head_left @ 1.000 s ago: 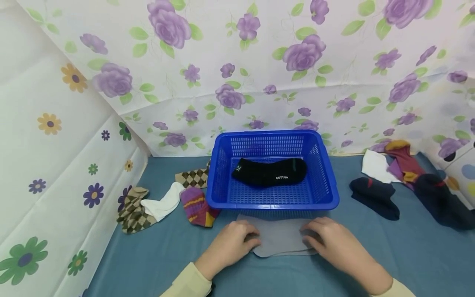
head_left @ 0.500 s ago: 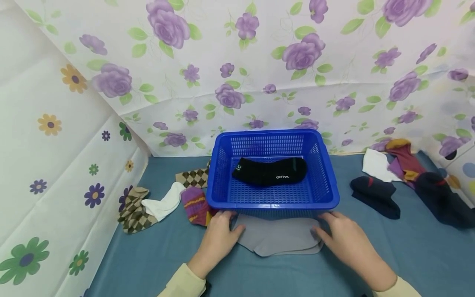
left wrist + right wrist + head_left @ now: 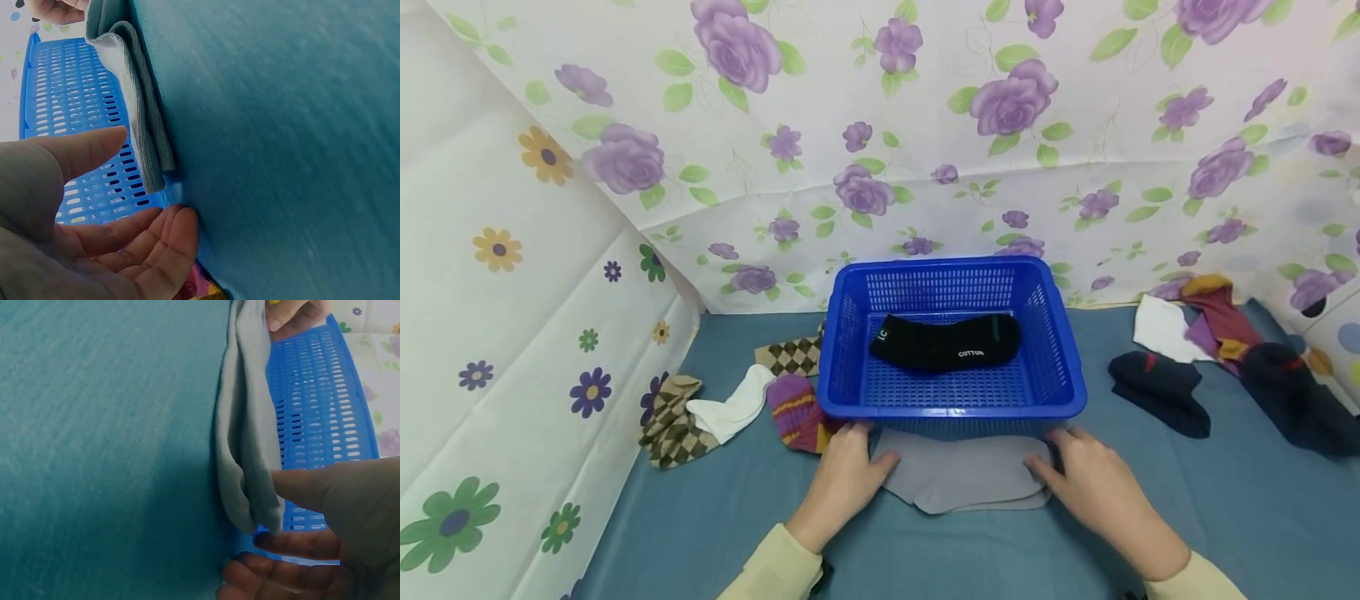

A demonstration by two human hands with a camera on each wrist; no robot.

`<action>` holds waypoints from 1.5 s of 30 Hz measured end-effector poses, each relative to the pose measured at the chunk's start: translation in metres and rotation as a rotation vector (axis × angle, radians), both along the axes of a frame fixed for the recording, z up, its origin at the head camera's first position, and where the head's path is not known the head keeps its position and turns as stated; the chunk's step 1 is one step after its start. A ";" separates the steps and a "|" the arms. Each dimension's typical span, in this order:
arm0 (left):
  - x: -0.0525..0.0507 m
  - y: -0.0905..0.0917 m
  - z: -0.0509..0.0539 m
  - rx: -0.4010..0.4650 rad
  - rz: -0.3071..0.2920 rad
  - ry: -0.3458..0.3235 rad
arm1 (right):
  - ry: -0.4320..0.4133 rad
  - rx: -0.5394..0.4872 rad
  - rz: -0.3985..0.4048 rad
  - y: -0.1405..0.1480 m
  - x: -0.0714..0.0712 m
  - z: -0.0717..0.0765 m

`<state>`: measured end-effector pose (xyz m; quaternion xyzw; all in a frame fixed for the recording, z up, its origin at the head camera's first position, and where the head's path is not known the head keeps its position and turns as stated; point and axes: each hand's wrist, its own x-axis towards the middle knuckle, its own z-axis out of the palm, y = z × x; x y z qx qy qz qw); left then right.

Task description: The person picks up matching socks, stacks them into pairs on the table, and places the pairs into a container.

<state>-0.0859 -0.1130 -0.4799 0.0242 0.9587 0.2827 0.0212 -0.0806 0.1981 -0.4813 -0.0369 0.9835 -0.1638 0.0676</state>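
A pair of grey socks point(image 3: 962, 471), one laid over the other, lies flat on the blue-green cloth in front of the blue basket. My left hand point(image 3: 846, 479) rests at the socks' left end. In the left wrist view its thumb point(image 3: 103, 147) and fingers are spread, with a gap between them and the cuffs. At the opposite end is my right hand point(image 3: 1093, 479); in the right wrist view its thumb point(image 3: 300, 487) touches the upper sock near the toe, while its loosely bent fingers lie just past the tip.
The blue basket point(image 3: 951, 412) holds black socks point(image 3: 940, 346) lettered COTTON. To its left lie a checkered sock point(image 3: 673, 429), a white sock point(image 3: 733, 407) and a striped sock point(image 3: 797, 412). Navy socks point(image 3: 1161, 392), a white sock point(image 3: 1165, 329) and a maroon sock point(image 3: 1225, 321) lie right.
Both hands have moved outward from the middle of the grey socks to their two ends, uncovering more of them. Over the last half second the right thumb has shifted slightly inward onto the sock.
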 end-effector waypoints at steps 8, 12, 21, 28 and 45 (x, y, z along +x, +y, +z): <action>0.000 0.006 -0.003 -0.045 -0.017 0.009 | -0.015 -0.004 -0.006 -0.002 0.001 -0.001; 0.001 0.008 -0.005 -0.089 -0.024 0.016 | -0.014 -0.009 -0.007 -0.002 0.001 0.000; 0.006 0.014 -0.003 -0.177 -0.016 0.031 | -0.033 0.004 -0.014 -0.001 0.002 -0.002; 0.006 0.016 -0.005 -0.184 -0.017 0.040 | -0.051 0.010 0.009 0.002 0.001 -0.006; 0.009 0.006 -0.008 0.000 -0.104 -0.021 | -0.087 -0.163 0.043 0.003 0.004 -0.004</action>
